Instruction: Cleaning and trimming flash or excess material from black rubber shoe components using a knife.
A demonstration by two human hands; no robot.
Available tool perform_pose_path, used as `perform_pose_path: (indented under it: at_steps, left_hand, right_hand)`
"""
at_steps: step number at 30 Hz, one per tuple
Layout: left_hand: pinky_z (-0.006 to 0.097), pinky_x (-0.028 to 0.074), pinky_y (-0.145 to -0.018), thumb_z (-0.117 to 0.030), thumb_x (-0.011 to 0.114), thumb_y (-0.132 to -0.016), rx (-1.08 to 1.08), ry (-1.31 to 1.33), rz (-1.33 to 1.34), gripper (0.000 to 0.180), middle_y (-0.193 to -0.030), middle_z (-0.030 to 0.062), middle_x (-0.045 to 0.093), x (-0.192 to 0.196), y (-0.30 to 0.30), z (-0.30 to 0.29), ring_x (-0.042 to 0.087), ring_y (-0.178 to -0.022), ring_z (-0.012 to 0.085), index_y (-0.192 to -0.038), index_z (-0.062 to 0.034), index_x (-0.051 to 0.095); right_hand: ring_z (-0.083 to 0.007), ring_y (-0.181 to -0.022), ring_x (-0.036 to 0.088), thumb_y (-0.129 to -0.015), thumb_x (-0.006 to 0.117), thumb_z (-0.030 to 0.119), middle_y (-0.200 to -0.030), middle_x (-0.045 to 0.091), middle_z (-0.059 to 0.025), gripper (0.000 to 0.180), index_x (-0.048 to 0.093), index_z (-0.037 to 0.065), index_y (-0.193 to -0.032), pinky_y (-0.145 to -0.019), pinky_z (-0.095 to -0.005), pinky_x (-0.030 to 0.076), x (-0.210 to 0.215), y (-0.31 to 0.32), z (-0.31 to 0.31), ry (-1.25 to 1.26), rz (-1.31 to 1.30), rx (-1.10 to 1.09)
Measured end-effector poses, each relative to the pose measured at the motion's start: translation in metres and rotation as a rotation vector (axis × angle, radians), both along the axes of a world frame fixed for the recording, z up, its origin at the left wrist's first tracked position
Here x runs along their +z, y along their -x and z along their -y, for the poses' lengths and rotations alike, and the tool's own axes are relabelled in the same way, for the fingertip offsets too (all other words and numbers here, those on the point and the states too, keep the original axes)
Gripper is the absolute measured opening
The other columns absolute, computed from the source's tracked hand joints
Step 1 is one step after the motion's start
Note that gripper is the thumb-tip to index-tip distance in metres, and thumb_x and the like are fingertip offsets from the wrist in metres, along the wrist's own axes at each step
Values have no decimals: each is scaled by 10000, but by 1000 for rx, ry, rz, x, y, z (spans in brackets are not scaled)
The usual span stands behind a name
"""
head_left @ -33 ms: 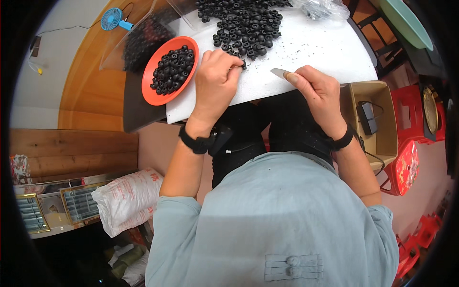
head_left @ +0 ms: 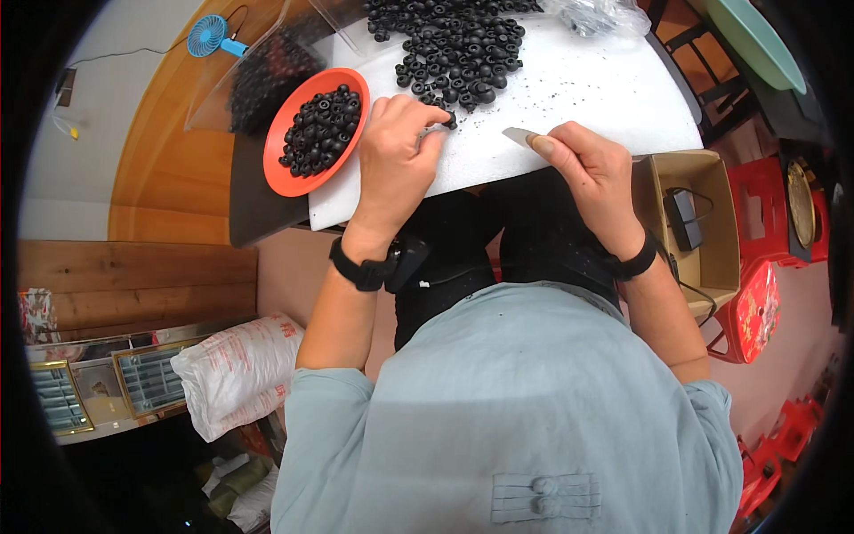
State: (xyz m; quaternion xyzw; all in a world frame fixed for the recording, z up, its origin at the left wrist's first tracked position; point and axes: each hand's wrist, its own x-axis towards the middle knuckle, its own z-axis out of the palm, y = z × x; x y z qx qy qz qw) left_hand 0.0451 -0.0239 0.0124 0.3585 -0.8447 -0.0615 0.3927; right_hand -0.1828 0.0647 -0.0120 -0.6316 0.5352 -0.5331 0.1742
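Note:
A pile of small black rubber rings (head_left: 454,44) lies on a white foam board (head_left: 587,89) in front of me. My left hand (head_left: 400,156) rests on the board at the near edge of the pile, its fingertips pinched around one black ring (head_left: 442,127). My right hand (head_left: 587,169) grips a small knife, its grey blade (head_left: 519,136) pointing left toward the left hand and about a hand's width from it. An orange bowl (head_left: 283,173) holding several black rings (head_left: 320,129) stands just left of the left hand. Both wrists wear black bands.
A clear plastic bag (head_left: 267,71) of rings lies behind the bowl on the wooden table (head_left: 160,178). A blue mini fan (head_left: 209,36) sits far left. At right are an open cardboard box (head_left: 712,240), red stools (head_left: 756,307) and a green basin (head_left: 756,40). A white sack (head_left: 240,374) lies lower left.

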Motion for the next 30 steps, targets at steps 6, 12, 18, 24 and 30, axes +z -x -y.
perform_pose_path:
  at_steps: [6, 12, 18, 24, 30]
  left_hand:
    - [323, 480, -658, -41, 763, -811, 67, 0, -74, 108, -818, 69, 653, -1, 8, -7, 605, -808, 192, -915, -34, 735]
    - [407, 481, -743, -81, 752, -804, 183, 113, 98, 100, -802, 115, 634, -5, 16, 0, 591, -803, 297, -849, -7, 700]
    - [422, 478, -758, -100, 732, -804, 232, 183, 227, 124, -855, 137, 639, -6, 8, 2, 587, -861, 324, -833, 11, 686]
    - [427, 477, -769, -105, 726, -808, 148, -28, 58, 134, -834, 132, 622, -6, 3, -3, 571, -857, 323, -887, 3, 715]
    - [402, 472, -770, -90, 724, -828, 162, 105, 171, 130, -883, 118, 622, -1, 12, -17, 570, -888, 294, -918, 3, 724]
  right_hand:
    - [-184, -506, 456, -960, 709, 260, -595, 512, -84, 302, 664, 21, -780, -495, -327, 365, 0, -3, 0, 36, -20, -21]
    - [-194, -512, 467, -960, 705, 264, -600, 517, -92, 298, 666, 27, -785, -500, -330, 370, -3, -2, -1, 47, -8, -11]
    - [-210, -511, 481, -953, 712, 282, -606, 532, -102, 311, 666, 27, -782, -499, -339, 383, -2, -5, -1, 44, -41, -41]
    - [-230, -512, 502, -944, 723, 296, -620, 556, -104, 303, 680, 37, -791, -502, -341, 388, 10, -1, -3, -47, -67, -41]
    - [-242, -544, 584, -902, 746, 278, -634, 582, -86, 276, 652, 69, -748, -505, -354, 429, 16, -11, 9, 125, -274, -183]
